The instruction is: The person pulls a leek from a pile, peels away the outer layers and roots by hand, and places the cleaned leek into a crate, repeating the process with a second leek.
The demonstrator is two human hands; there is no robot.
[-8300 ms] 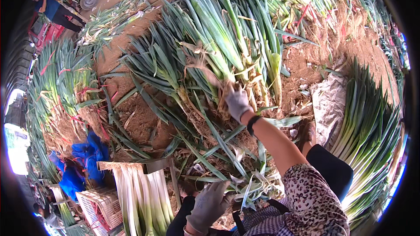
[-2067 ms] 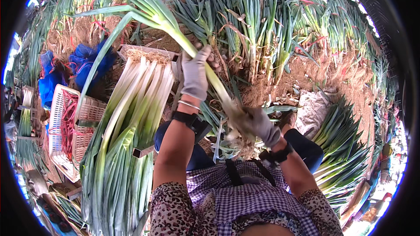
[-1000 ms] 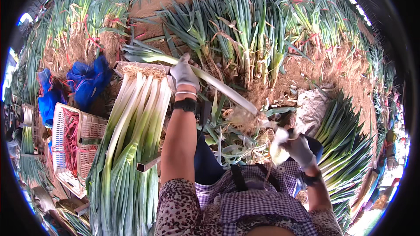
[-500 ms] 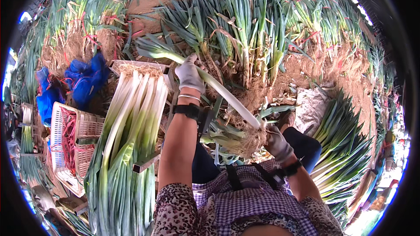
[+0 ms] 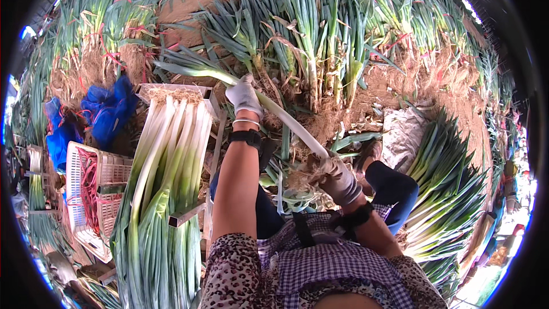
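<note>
A long leek [image 5: 291, 125] slants across in front of me, green leaves to the upper left and root end to the lower right. My left hand [image 5: 245, 96], in a pale glove, is closed round it near where the white turns green. At the root end my right hand [image 5: 338, 180], also gloved, is closed on the leek's base, with shaggy roots [image 5: 302, 180] sticking out beside its fingers. To the left, a row of trimmed leeks [image 5: 171, 154] lies on a metal rack [image 5: 189, 215], root ends away from me.
A white plastic basket [image 5: 74, 194] with red ties stands at far left, near blue cloth [image 5: 108, 109]. Untrimmed leeks [image 5: 314, 40] stand upright ahead. A leafy leek pile [image 5: 446, 189] lies at right by a pale sack [image 5: 403, 137]. Leaf scraps litter the ground.
My right hand has moved left and turned over the leek's root end, now covering its base. The leek and my left hand have shifted slightly left in the picture.
</note>
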